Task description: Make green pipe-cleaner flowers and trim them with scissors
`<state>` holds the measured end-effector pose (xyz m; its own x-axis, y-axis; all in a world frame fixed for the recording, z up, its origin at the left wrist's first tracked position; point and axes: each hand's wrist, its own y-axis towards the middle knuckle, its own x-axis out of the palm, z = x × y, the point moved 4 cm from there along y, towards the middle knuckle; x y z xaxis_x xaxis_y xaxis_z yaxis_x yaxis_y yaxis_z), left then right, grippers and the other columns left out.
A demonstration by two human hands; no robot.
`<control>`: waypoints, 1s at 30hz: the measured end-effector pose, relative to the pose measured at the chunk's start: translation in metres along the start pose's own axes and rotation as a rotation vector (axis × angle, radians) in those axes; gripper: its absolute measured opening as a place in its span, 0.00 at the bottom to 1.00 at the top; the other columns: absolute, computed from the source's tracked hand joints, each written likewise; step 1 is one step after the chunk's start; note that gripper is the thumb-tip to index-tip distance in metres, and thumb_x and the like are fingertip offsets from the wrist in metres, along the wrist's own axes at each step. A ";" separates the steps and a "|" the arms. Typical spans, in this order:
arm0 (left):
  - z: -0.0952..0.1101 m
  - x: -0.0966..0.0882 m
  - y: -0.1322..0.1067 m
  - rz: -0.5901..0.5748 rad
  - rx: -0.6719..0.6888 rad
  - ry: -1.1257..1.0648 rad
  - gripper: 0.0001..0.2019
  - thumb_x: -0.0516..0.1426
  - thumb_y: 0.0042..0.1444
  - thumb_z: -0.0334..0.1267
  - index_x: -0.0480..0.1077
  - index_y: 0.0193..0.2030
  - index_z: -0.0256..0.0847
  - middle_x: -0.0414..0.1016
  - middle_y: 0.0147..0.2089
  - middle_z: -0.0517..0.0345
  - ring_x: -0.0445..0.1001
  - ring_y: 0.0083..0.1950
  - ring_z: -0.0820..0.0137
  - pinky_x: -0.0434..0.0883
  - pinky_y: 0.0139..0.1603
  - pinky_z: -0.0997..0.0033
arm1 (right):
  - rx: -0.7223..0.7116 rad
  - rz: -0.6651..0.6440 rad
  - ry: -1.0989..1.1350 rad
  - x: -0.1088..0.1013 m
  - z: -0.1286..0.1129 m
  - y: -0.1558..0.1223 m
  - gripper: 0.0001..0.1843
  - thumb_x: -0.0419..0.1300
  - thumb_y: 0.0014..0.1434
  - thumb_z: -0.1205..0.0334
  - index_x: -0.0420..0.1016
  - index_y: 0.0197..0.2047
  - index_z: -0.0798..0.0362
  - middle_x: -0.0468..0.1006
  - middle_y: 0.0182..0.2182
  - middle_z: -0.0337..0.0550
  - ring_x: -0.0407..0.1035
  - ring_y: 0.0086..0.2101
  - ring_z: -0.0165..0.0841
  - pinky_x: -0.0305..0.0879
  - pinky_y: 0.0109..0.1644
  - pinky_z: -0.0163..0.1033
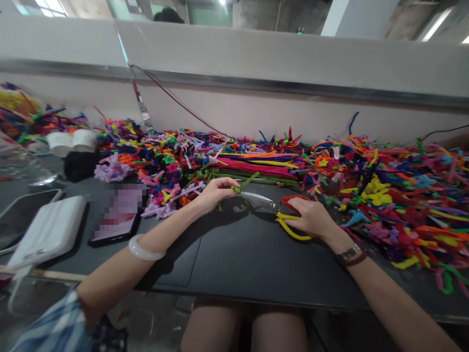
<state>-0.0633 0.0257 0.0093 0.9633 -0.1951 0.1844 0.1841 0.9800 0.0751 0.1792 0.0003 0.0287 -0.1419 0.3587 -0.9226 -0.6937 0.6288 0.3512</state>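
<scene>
Between thumb and fingers, my left hand [220,189] pinches a green pipe cleaner [250,181], whose ends stick out to the right. My right hand [311,217] is closed on a pair of scissors [262,200], with fingers through the handles. One handle looks red and the other yellow, as if wrapped in fuzzy pipe cleaner. The scissors' blades point left and reach the green pipe cleaner close to my left fingertips. Whether they touch it I cannot tell. Just behind my hands lies a bundle of straight pipe cleaners [256,165], mostly pink, with green ones along its near side.
Heaps of colourful bent pipe cleaners [381,190] line the back and right of the dark table [234,259]. At left are a phone [119,212], a white power bank [51,230], another dark device [25,215] and white cups [84,140]. A low partition [256,58] stands behind.
</scene>
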 end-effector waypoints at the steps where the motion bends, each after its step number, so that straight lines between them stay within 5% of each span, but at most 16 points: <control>1: 0.000 0.000 0.000 0.002 0.003 -0.001 0.08 0.58 0.35 0.24 0.70 0.25 0.36 0.69 0.25 0.62 0.65 0.26 0.80 0.61 0.29 0.80 | 0.007 -0.002 -0.003 0.000 0.000 0.000 0.19 0.55 0.50 0.49 0.68 0.37 0.57 0.76 0.32 0.49 0.71 0.33 0.38 0.64 0.32 0.37; 20: 0.000 0.001 -0.001 -0.028 0.009 -0.107 0.07 0.61 0.35 0.27 0.72 0.26 0.36 0.72 0.27 0.60 0.70 0.30 0.76 0.67 0.37 0.75 | -0.012 -0.041 -0.042 0.002 0.000 0.000 0.21 0.51 0.52 0.45 0.68 0.36 0.56 0.75 0.30 0.48 0.70 0.29 0.36 0.61 0.28 0.35; 30: -0.001 0.003 -0.002 -0.011 -0.038 -0.173 0.08 0.61 0.36 0.26 0.71 0.28 0.36 0.70 0.26 0.62 0.69 0.28 0.79 0.70 0.34 0.77 | 0.121 -0.018 -0.037 -0.007 0.002 0.002 0.24 0.51 0.50 0.44 0.65 0.41 0.56 0.73 0.38 0.49 0.69 0.36 0.39 0.62 0.30 0.35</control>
<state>-0.0602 0.0235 0.0091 0.9138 -0.2066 0.3498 0.2051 0.9779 0.0419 0.1803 0.0010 0.0359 -0.1024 0.3710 -0.9230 -0.6052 0.7131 0.3538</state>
